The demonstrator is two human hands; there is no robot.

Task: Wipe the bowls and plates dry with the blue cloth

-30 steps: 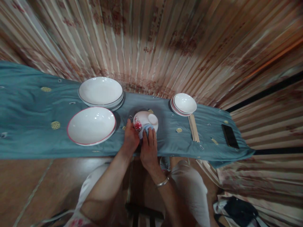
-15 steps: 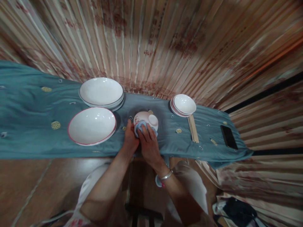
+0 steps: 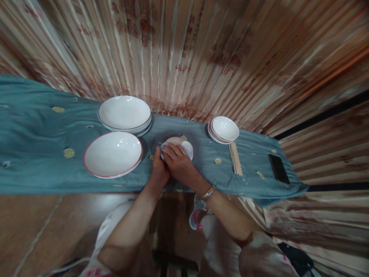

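A small white bowl (image 3: 188,148) is tipped with its foot ring towards the right, low over the cloth-covered table. At its left side, my left hand (image 3: 160,167) grips the rim, thumb up along the edge. My right hand (image 3: 179,163) presses a pale blue cloth (image 3: 165,147) against the bowl's outer wall. Most of the cloth and much of the bowl are hidden beneath my right fingers.
To the left stand a red-rimmed white dish (image 3: 113,154) and, behind it, a stack of dark-rimmed dishes (image 3: 124,112). Rightward are stacked small bowls (image 3: 225,129), wooden chopsticks (image 3: 235,158) and a black phone (image 3: 278,168). A pleated curtain (image 3: 173,57) hangs behind the table.
My right hand has swept the cloth up and left across the bowl's outside, and the right forearm now slants more to the right. My left hand stays at the bowl's side.
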